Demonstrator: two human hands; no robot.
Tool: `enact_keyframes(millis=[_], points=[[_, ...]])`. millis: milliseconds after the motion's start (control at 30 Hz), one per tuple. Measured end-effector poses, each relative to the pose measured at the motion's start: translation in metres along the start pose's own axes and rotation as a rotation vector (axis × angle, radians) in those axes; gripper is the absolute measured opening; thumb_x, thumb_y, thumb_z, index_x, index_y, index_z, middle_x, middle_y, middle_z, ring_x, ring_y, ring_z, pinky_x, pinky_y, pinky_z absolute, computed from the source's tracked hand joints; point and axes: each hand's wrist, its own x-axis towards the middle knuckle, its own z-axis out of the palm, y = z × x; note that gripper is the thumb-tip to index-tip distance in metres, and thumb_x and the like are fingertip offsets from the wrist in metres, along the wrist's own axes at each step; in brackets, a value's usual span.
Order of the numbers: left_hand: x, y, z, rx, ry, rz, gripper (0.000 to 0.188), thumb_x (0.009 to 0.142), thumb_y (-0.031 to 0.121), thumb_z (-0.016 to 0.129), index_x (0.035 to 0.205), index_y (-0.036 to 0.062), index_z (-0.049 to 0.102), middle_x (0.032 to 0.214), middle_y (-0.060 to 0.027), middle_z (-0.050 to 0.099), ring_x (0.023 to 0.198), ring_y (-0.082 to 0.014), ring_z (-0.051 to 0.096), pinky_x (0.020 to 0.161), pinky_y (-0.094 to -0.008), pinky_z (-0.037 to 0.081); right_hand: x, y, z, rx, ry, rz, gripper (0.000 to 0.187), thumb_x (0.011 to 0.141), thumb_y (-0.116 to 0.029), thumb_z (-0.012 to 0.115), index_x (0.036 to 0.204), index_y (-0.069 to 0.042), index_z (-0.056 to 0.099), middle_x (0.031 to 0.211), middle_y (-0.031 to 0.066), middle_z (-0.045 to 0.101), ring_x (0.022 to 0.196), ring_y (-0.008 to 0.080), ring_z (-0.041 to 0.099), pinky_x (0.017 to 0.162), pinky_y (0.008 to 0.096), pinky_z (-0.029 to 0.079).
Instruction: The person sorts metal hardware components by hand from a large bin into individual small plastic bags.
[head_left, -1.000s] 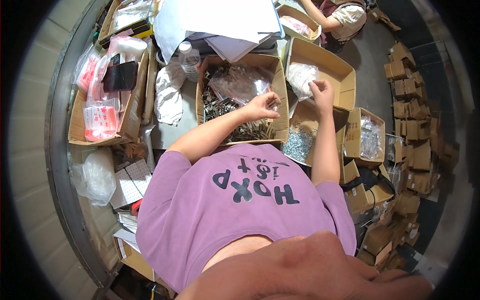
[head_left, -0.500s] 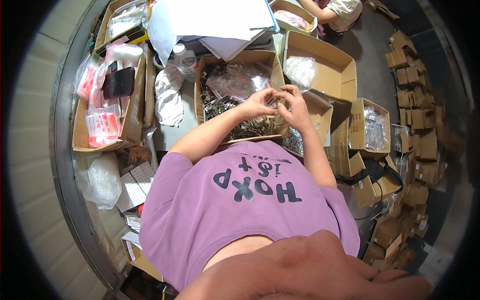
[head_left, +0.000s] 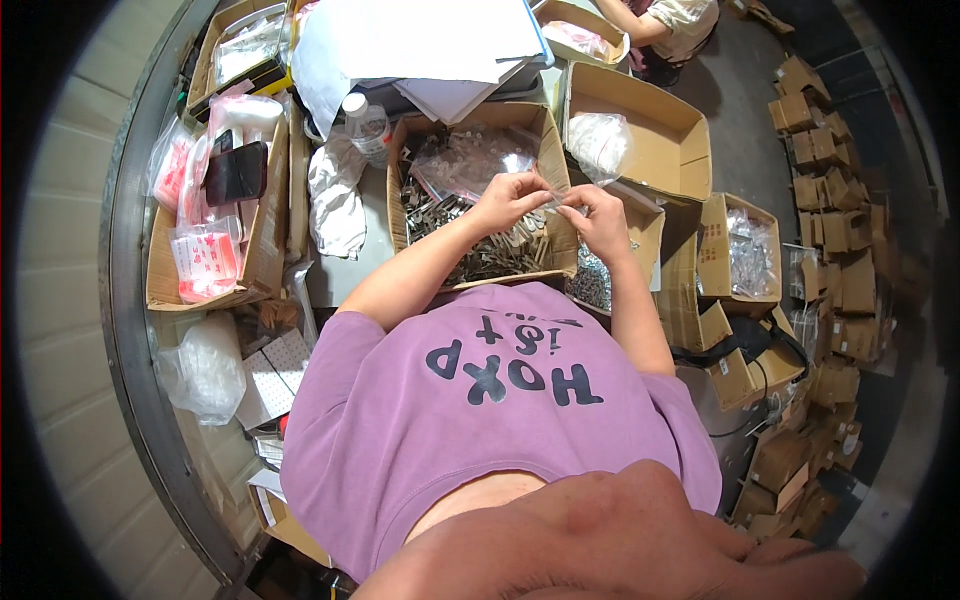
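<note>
Both hands meet over the right part of an open cardboard box [head_left: 551, 130] of loose flat metal pieces [head_left: 505, 255]. Between my fingertips stretches a small clear plastic bag [head_left: 555, 199], its contents too small to make out. My left hand [head_left: 508, 204] pinches one side of it. From the other side my right hand [head_left: 602, 222] pinches it with thumb and fingers. Larger clear bags [head_left: 460, 160] of small parts lie on the metal pieces at the box's far end. Partly under my right forearm, another carton [head_left: 645, 225] holds small shiny metal parts [head_left: 592, 285].
A water bottle [head_left: 367, 130] and white cloth [head_left: 338, 200] stand left of the box. Further left, a carton [head_left: 262, 240] holds bags and a phone [head_left: 236, 173]. Papers [head_left: 430, 45] lie beyond. At right are an open carton [head_left: 685, 150] and stacked boxes [head_left: 855, 260]. Another person [head_left: 675, 25] sits at the top.
My fingers have drawn in to pinch the clear bag from both sides, my right hand moving slightly down. More of the metal pieces below shows now.
</note>
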Motion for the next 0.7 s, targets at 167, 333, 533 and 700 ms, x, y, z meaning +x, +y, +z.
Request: enact_keyframes(millis=[167,333,533,700], points=[[-0.004,0.014,0.004,0.053,0.036,0.074,0.014,0.086,0.011,0.059,0.087,-0.0021,0.063,0.074,0.0019,0.06,0.068,-0.0034,0.053,0.061,-0.0204,0.044,-0.002,-0.003,0.003,0.22,-0.048,0.348,0.015,0.075,-0.012,0.065,0.082,0.0,0.061,0.079,0.0122,0.061,0.072,0.0194,0.059,0.064,0.0289,0.046],[-0.005,0.007,0.003,0.012,-0.05,0.129,0.012,0.085,0.01,0.059,0.084,-0.0016,0.063,0.071,0.003,0.058,0.065,-0.0031,0.049,0.057,-0.02,0.041,-0.009,0.005,0.01,0.27,-0.154,0.215,0.018,0.078,-0.015,0.061,0.08,0.002,0.055,0.072,0.0095,0.053,0.066,0.0156,0.05,0.059,0.0289,0.041],[-0.004,0.013,0.005,-0.191,0.039,0.063,0.012,0.085,0.012,0.061,0.084,-0.0008,0.062,0.075,0.0011,0.06,0.068,-0.0052,0.051,0.062,-0.0209,0.042,-0.019,0.008,-0.007,0.316,-0.113,0.296,0.018,0.078,-0.015,0.062,0.077,0.001,0.054,0.069,0.0056,0.051,0.065,0.0125,0.047,0.057,0.0267,0.039],[0.005,0.005,-0.006,-0.159,0.15,0.089,0.014,0.087,0.012,0.059,0.088,-0.002,0.061,0.077,-0.0009,0.061,0.07,-0.0065,0.054,0.064,-0.0218,0.044,-0.033,0.003,-0.043,0.485,0.033,0.457,0.016,0.081,-0.01,0.066,0.072,-0.002,0.056,0.066,-0.0021,0.051,0.061,0.0056,0.045,0.054,0.0205,0.037]])
